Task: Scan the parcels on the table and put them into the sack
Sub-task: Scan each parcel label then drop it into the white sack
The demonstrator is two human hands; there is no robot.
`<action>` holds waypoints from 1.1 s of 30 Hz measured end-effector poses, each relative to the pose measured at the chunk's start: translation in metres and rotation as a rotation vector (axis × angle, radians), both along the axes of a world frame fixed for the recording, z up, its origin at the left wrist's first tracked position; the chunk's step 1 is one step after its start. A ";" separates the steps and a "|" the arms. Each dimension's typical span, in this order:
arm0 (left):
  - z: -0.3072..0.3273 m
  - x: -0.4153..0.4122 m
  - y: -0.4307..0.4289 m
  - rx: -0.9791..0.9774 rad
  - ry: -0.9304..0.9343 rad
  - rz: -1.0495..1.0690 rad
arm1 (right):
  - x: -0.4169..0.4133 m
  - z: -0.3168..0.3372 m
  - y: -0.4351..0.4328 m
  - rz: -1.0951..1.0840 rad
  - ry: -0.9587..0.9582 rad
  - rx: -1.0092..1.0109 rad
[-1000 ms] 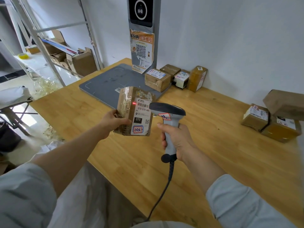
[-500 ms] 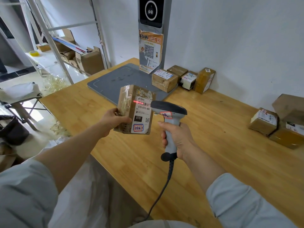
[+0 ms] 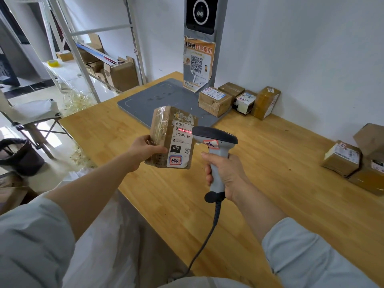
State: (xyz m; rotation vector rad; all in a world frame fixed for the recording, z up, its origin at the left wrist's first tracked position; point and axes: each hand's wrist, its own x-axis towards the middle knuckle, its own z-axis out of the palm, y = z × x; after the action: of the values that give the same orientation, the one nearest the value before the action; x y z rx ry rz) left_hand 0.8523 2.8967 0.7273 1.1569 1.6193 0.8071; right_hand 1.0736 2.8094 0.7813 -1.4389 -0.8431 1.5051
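Nearest, a white sack (image 3: pixel 99 229) lies slack below the table's near edge, between the two forearms. The cable (image 3: pixel 206 241) drops from the scanner's handle toward that edge. Above the table (image 3: pixel 280 194), the right hand (image 3: pixel 227 175) has all its fingers wrapped round the handle of the scanner (image 3: pixel 216 142). The scanner's head is just beside the right edge of the parcel (image 3: pixel 166 138); whether they touch cannot be told. The left hand (image 3: pixel 143 151) holds that parcel upright in the air over the table's left part, with the thumb across the front face and the fingers hidden behind. A red line falls on the barcode of its label (image 3: pixel 182 145). Bare wood stretches to the right of the hands and beyond them. Farther back, a grey mat (image 3: pixel 153 98) reaches toward the far left corner. Four small boxes (image 3: pixel 214 101) stand in a row, the first on the mat's right corner and the rest on the wood along the wall. Some brown boxes (image 3: pixel 340 159) sit at the far right, well apart from the hands.
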 end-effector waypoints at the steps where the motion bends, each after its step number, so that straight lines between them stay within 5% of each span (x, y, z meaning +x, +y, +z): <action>1: -0.001 -0.001 0.000 -0.002 -0.004 0.004 | 0.000 0.000 0.001 0.003 -0.002 0.000; 10: 0.013 -0.033 -0.013 -0.010 -0.049 0.115 | -0.019 -0.005 0.008 0.095 0.018 -0.006; 21: 0.046 -0.187 -0.116 -0.006 0.011 0.631 | -0.120 -0.040 0.013 0.384 -0.017 -0.098; 28: 0.016 -0.245 -0.180 -0.228 0.429 0.742 | -0.197 -0.070 0.010 0.532 -0.088 -0.175; 33: -0.012 -0.263 -0.180 -0.325 0.560 0.636 | -0.247 -0.101 0.020 0.606 -0.323 -0.124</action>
State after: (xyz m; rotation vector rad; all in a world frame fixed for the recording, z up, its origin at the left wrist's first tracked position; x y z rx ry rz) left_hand 0.5893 2.7171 0.7150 0.6534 2.5477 0.5836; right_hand 0.8261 2.8289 0.6805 -1.6306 -1.5061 1.8079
